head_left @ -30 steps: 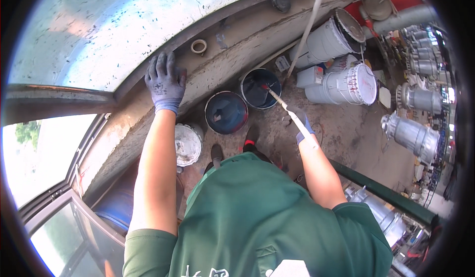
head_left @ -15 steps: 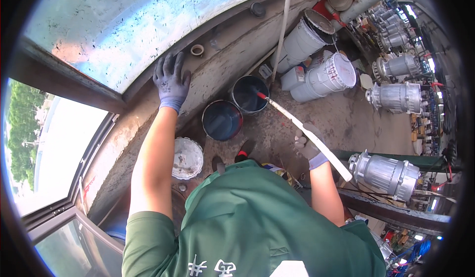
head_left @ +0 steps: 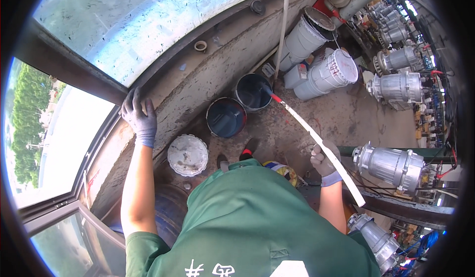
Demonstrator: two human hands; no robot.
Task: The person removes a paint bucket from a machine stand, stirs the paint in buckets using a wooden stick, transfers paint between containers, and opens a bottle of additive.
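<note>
My left hand (head_left: 140, 120), in a grey glove, rests with its fingers apart on the window ledge (head_left: 166, 91), beside the corner of the window frame. It holds nothing. My right hand (head_left: 324, 160), gloved too, is closed around a long white pole (head_left: 307, 126) with a red band near its far end. The pole slants away to the left, its bluish-grey tip inside a dark-lined bucket (head_left: 240, 101). What shape that tip has is hard to make out. A second bucket (head_left: 210, 130) with dark liquid stands close beside the first.
A round whitish lid (head_left: 188, 154) lies nearer, left of my feet. Light grey buckets (head_left: 325, 81) stand ahead, past a thin upright stick (head_left: 282, 29) leaning on the wall. Silver motor-like housings (head_left: 388, 167) line the right side. On the ledge sits a small ring (head_left: 200, 46).
My left hand has slid left and nearer along the ledge to the frame's corner. My right hand and the pole have shifted right and slightly nearer, with the tip still in the bucket.
</note>
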